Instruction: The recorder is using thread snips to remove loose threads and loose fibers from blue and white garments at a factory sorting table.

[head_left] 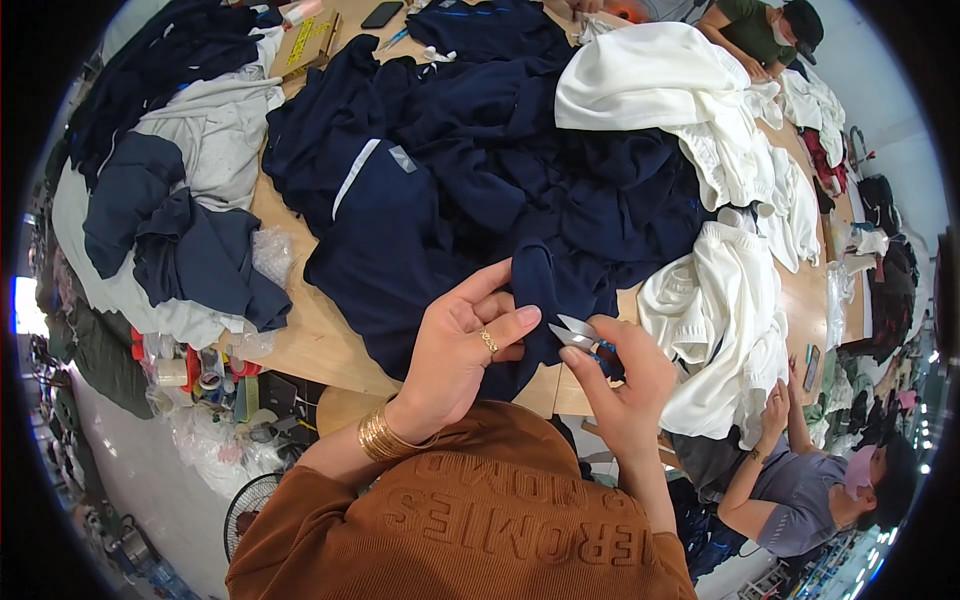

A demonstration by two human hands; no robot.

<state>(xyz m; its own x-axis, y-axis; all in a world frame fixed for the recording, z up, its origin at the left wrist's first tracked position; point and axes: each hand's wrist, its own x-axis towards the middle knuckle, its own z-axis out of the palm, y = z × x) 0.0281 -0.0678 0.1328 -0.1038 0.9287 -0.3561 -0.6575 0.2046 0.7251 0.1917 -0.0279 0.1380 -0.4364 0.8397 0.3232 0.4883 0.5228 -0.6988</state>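
Note:
My left hand pinches a fold of a dark navy garment at the near edge of the wooden table; a ring and gold bangles show on it. Just to its right, my right hand grips small metal thread snips with blue handles, blades open and pointing at the pinched fabric. The navy garment spreads over the middle of the table, with a pale stripe and a small grey tab on it.
White garments pile up right of the navy heap, grey and navy ones at the left. A cardboard box and a phone lie far back. Another person sits at lower right, one more at the top right.

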